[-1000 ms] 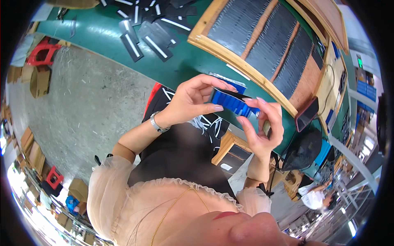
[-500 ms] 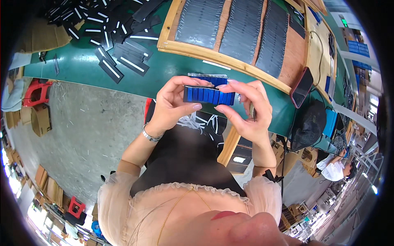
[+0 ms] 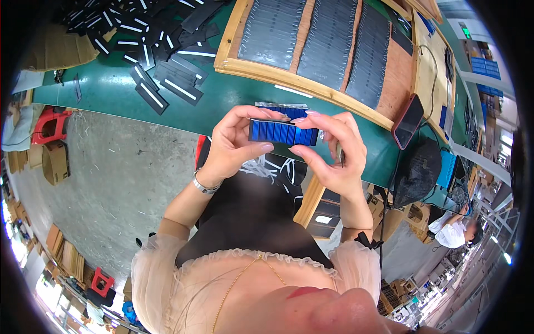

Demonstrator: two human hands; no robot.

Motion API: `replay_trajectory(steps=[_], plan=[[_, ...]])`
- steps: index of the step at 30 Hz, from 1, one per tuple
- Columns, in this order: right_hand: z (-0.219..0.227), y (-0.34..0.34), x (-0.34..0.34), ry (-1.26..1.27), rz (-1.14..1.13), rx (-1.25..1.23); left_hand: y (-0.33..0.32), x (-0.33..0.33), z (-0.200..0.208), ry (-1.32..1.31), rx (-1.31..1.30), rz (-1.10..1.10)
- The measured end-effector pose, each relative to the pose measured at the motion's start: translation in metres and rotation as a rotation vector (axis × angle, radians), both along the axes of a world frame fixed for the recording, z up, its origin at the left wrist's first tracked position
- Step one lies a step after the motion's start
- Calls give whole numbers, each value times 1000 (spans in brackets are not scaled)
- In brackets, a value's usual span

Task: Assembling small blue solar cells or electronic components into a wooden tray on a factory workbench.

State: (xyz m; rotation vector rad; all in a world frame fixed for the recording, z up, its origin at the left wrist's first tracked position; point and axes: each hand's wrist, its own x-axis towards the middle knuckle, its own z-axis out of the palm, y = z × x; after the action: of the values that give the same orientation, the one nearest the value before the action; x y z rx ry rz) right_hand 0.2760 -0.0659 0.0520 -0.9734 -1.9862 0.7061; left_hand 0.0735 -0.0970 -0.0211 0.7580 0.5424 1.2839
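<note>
My left hand (image 3: 231, 142) and my right hand (image 3: 342, 150) hold a small blue ribbed panel (image 3: 282, 133) with dark edges between them, above the table's near edge. Fingertips press its upper edge, and my thumbs are at its lower side. A thin dark object (image 3: 341, 155) shows by my right palm; I cannot make out what it is. Just beyond the held panel lies another blue ribbed piece (image 3: 289, 108) with a pale silvery edge, partly hidden by my fingers.
The green table (image 3: 183, 119) carries a wooden tray (image 3: 311, 84) with rows of dark grey pieces. Black strips with white bands (image 3: 167, 83) are heaped at the far left. A phone (image 3: 408, 121) leans by the tray's right corner, near a black mesh bag (image 3: 420, 172).
The held panel has tipped slightly and dropped a little in view, with both hands still around it. My right hand has shifted slightly left.
</note>
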Motion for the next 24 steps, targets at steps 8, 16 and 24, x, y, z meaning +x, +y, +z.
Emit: replay_trajectory(steps=[8,16,24], plan=[[11,-2,0,-171,-93,-42,2,0,3,-25,5,1],[0,-9,9,-199,-127,-20,9,-23,18,90,-135,-98],[-2,-10,5,-196,-136,-9,8,-29,26,356,-138,-20]])
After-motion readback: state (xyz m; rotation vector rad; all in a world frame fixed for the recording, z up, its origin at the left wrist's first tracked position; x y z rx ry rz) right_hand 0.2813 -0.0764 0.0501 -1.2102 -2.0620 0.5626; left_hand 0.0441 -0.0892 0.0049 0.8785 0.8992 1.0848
